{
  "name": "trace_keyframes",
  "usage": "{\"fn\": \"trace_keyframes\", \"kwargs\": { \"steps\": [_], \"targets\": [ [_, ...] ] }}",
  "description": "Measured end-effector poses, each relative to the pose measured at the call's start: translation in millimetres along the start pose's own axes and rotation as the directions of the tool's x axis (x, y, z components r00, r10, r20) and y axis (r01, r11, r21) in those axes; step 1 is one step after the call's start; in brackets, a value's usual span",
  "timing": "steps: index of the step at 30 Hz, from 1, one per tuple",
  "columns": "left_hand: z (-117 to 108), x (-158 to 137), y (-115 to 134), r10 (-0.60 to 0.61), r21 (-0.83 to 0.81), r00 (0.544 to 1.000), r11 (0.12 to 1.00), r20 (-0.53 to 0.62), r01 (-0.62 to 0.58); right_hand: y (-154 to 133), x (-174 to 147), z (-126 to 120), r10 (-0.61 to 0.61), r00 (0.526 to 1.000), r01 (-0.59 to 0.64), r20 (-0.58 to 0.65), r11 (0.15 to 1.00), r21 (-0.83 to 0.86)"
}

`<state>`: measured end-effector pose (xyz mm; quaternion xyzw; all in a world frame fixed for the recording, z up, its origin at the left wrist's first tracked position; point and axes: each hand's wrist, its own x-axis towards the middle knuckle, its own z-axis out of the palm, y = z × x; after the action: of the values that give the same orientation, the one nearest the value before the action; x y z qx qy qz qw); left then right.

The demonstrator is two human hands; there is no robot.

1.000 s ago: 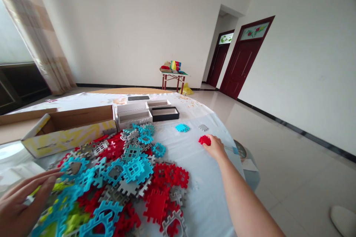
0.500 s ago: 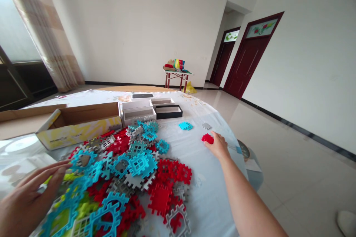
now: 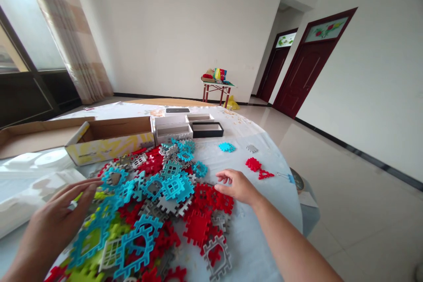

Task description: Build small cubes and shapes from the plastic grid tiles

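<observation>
A small pile of toothed red plastic pieces [image 3: 253,164] and a bright-blue plastic pile [image 3: 227,146] sit apart on the cloth-covered worktop [image 3: 253,238], probably keeping colours separate. Fingers of the right hand [image 3: 237,186] curl half-open, apparently empty, the mixed-colour plastic heap [image 3: 170,205] toward eight o'clock. Beside the left hand [image 3: 61,211], its fingers nearly together, a toothed blue plastic frame [image 3: 122,176] lies at three o'clock; whether gripped, I cannot tell.

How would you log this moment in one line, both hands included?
left hand: by blue piece, contact unclear | right hand: open, looks empty, near pile | set apart: blue tile, gray tile, red tile, red triangle
</observation>
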<state>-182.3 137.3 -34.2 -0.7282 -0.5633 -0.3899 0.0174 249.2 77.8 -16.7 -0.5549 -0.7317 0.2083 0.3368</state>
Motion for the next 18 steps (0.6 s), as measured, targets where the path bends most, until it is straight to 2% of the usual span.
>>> {"fn": "trace_keyframes", "kwargs": {
  "steps": [6,13,15,18],
  "targets": [
    [-8.0,0.3,21.3,-0.065,-0.082,0.996,0.994,0.062,0.070,-38.3,1.7,13.6,-0.255,0.961,0.259,0.108,0.965,-0.027],
    [-7.5,1.4,30.6,-0.024,-0.104,0.989,0.994,0.143,0.040,-61.9,11.9,44.1,-0.389,0.863,0.451,0.323,0.881,-0.142],
    [-8.3,1.7,32.0,-0.017,-0.103,0.988,0.994,0.151,0.033,-62.0,16.5,51.5,-0.377,0.867,0.451,0.325,0.872,-0.189],
    [-9.6,1.9,32.9,-0.012,-0.104,0.987,0.994,0.162,0.029,-58.3,24.3,57.5,-0.293,0.923,0.359,0.249,0.888,-0.286]
  ]
}}
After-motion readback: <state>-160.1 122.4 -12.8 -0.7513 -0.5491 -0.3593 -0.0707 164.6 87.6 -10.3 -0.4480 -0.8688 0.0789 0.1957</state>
